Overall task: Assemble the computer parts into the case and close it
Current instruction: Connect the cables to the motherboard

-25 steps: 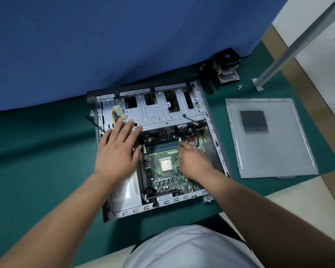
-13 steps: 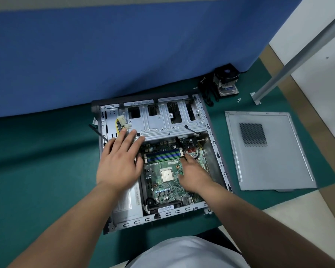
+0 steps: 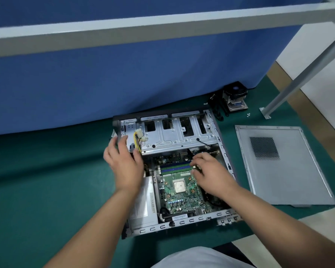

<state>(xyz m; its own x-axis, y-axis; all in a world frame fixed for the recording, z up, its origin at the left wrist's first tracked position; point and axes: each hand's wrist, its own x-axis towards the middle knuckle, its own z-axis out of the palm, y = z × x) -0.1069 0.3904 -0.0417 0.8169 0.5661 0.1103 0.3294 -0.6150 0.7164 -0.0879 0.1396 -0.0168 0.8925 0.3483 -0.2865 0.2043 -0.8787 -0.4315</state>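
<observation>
Since the earlier frame my left hand (image 3: 124, 163) has moved from the middle of the case toward its left wall, and my right hand (image 3: 211, 174) has moved a little up, to the right end of the memory slots (image 3: 175, 168). My head has also lifted, so more of the blue partition (image 3: 124, 78) is now visible.

My left hand is relaxed and wide, the fingers almost straight, and the fingertips lie on the left edge of the computer case (image 3: 223, 149) near the yellow cable connector (image 3: 140, 137). It holds nothing. My right hand has curled fingers, and they pinch a small green part (image 3: 196, 167) just at the end of the blue memory slots; the part is too small to say exactly what it is.

The case lies open on its side on the green mat (image 3: 46, 180), in front of me. Inside it, the motherboard (image 3: 182, 198) is in the lower right part, with the square processor (image 3: 179, 186) in its middle. The silver power supply (image 3: 144, 206) is at the lower left, partly under my left forearm. The metal drive bay (image 3: 180, 136) fills the far part of the case.

The grey side panel (image 3: 282, 171) lies flat on the mat, to the right of the case and apart from it. The cooler fan (image 3: 234, 97) stands behind the case, near the partition. A metal table leg (image 3: 302, 78) goes diagonally at the right.
</observation>
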